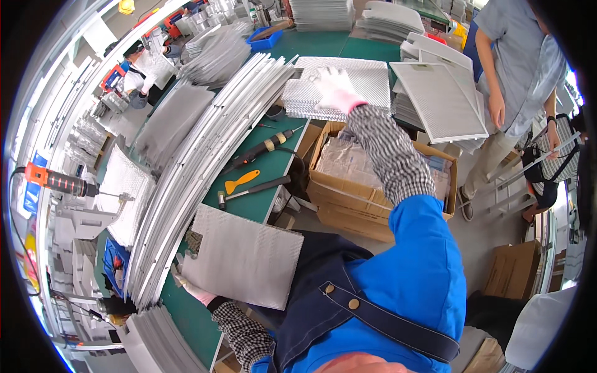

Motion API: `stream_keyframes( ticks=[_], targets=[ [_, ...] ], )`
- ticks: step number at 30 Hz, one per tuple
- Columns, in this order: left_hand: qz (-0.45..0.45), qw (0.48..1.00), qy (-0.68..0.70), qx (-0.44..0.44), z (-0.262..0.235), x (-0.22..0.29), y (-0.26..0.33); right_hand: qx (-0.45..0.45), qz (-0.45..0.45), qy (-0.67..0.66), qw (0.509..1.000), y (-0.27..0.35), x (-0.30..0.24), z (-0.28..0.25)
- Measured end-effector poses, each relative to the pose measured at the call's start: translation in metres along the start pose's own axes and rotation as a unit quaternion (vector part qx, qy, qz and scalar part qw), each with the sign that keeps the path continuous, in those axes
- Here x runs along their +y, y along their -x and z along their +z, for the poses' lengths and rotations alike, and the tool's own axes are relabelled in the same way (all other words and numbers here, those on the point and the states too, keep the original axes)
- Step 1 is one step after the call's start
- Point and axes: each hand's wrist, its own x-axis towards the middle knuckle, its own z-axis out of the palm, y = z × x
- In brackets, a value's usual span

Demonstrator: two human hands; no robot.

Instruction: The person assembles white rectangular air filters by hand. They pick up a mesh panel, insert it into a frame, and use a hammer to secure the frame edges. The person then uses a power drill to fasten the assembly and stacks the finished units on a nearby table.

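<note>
My left hand (198, 292), in a white and pink glove, grips the lower left edge of a grey mesh panel (245, 258). That panel lies partly over the bench edge, against my apron, with a notch at its left side. Stretched far ahead, my right hand (336, 90) rests with fingers apart on top of a stack of mesh panels (373, 84). Between the hands a power screwdriver (264, 149), a yellow scraper (241, 181) and a hammer (255, 191) lie on the green bench (258, 208).
Long metal strips (186, 168) lie in a curved bundle at the left. A cardboard box (348, 193) with wrapped contents stands below the right forearm. Framed mesh panels (438, 99) are piled at the right, beside a standing person (519, 68). An orange power driver (59, 181) hangs at far left.
</note>
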Motion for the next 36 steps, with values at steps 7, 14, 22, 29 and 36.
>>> stream_keyframes(
  ticks=[7, 14, 22, 29, 36],
  targets=[
    [-0.021, 0.995, 0.01, -0.098, 0.0, 0.0, -0.007, -0.166, 0.017, -0.142, 0.976, -0.042, 0.066, 0.02],
    [-0.035, 0.999, 0.006, -0.016, -0.011, 0.001, -0.001, 0.353, -0.039, 0.207, 0.912, -0.051, 0.059, -0.071],
    [0.012, 0.989, -0.145, 0.018, -0.007, -0.001, 0.0, 0.222, -0.118, 0.176, 0.952, -0.034, 0.019, -0.095],
    [0.053, 0.972, -0.218, 0.064, 0.036, 0.006, 0.019, 0.112, -0.146, 0.148, 0.972, 0.005, 0.005, -0.027],
    [0.052, 0.983, -0.173, 0.016, 0.04, 0.007, 0.02, 0.035, -0.068, 0.094, 0.993, 0.012, 0.029, 0.037]
  ],
)
